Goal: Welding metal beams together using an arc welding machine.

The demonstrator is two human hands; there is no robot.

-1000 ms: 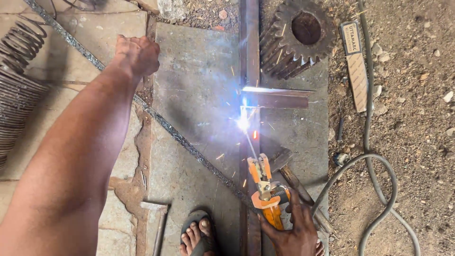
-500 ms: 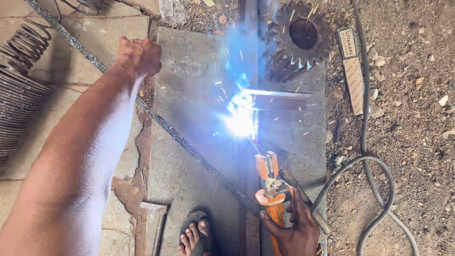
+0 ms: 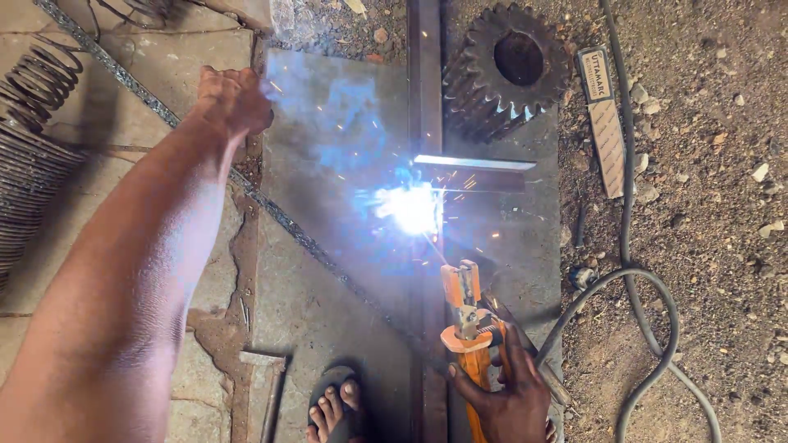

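My right hand [image 3: 509, 394] grips an orange electrode holder [image 3: 464, 316] at the bottom centre. Its thin rod reaches up to a bright blue-white arc [image 3: 410, 207], where a long steel bar [image 3: 425, 90] meets a short cross piece [image 3: 476, 168]. Both bars lie on a grey steel plate [image 3: 328, 287]. Sparks and bluish smoke rise to the upper left of the arc. My left hand [image 3: 234, 98] is a closed fist resting at the plate's upper left edge, the arm stretched across the concrete.
A large rusty gear [image 3: 505, 70] lies at the plate's top right. A black cable [image 3: 648, 312] loops over gravel on the right, beside a flat printed strip [image 3: 603, 119]. Coiled wire springs [image 3: 33, 148] sit far left. A twisted rebar [image 3: 271, 205] crosses diagonally. A sandalled foot [image 3: 336, 406] shows below.
The arc has grown brighter, with more smoke drifting up and left. The view has shifted slightly. My right hand still holds the electrode holder; my left fist stays in place.
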